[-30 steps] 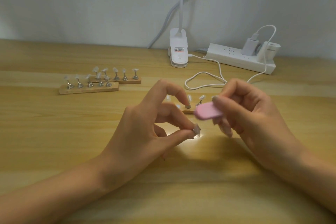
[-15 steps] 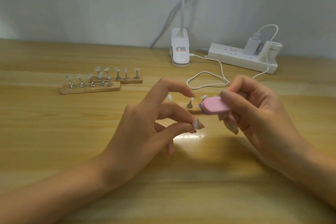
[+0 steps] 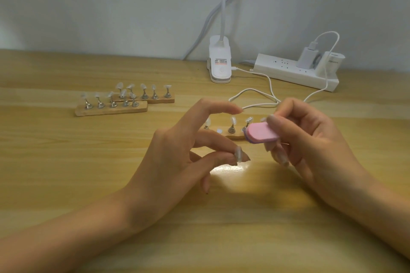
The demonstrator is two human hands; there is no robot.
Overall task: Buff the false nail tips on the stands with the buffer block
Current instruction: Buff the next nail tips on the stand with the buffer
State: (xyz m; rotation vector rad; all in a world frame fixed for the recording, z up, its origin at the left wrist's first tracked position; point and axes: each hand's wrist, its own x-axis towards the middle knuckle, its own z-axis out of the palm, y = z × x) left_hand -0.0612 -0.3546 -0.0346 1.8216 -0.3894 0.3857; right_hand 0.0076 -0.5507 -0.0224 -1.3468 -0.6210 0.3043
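Note:
My left hand [image 3: 175,157] pinches a small clear false nail tip on its stand [image 3: 238,154] between thumb and middle finger, with the index finger raised. My right hand [image 3: 310,139] grips a pink buffer block [image 3: 261,132], held a little up and right of that tip and apart from it. Behind my hands lies a wooden holder bar [image 3: 234,135] with several nail tips on metal stands, partly hidden by my fingers. Two more wooden bars [image 3: 111,108] with several tips stand at the left.
A white clip lamp base [image 3: 219,66] and a white power strip [image 3: 295,72] with a charger sit at the back by the wall. A white cable [image 3: 255,97] loops on the wooden table [image 3: 66,162] just behind my hands.
My right hand has lifted the buffer block up and to the right, away from the tip. My left hand still pinches the tip and has barely moved.

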